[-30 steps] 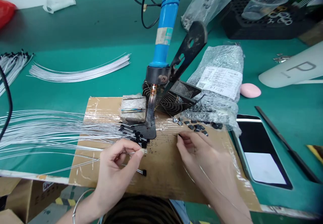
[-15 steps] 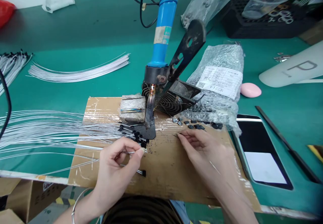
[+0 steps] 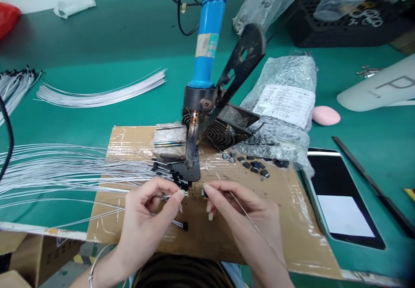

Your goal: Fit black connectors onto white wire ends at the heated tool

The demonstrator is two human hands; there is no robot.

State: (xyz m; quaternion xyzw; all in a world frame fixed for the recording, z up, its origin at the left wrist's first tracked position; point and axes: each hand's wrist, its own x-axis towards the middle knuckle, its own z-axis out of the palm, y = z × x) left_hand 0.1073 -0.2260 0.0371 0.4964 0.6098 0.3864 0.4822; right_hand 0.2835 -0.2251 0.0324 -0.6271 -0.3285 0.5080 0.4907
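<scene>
My left hand (image 3: pixel 151 214) pinches the end of a thin white wire between thumb and index finger, over the cardboard sheet (image 3: pixel 227 236). Facing it across a small gap, my right hand (image 3: pixel 241 212) grips a small black connector (image 3: pixel 204 193) at its fingertips. A thin strand, apparently solder wire (image 3: pixel 248 214), runs across the right hand. Many white wires (image 3: pixel 65 167) with black ends lie left of my hands. Loose black connectors (image 3: pixel 254 165) are scattered beyond my right hand. The blue soldering iron (image 3: pixel 202 54) stands tip down in its holder, beyond both hands.
A pale block (image 3: pixel 169 141) and a dark fan (image 3: pixel 220 130) flank the iron. Bubble wrap (image 3: pixel 282 93), a phone (image 3: pixel 343 201) and a long dark tool (image 3: pixel 372 184) lie to the right. A wire bundle (image 3: pixel 103 93) is at the back left.
My right hand has moved left, from near the loose connectors to close beside my left hand, and now has a small connector at its fingertips. My left hand stays almost in place.
</scene>
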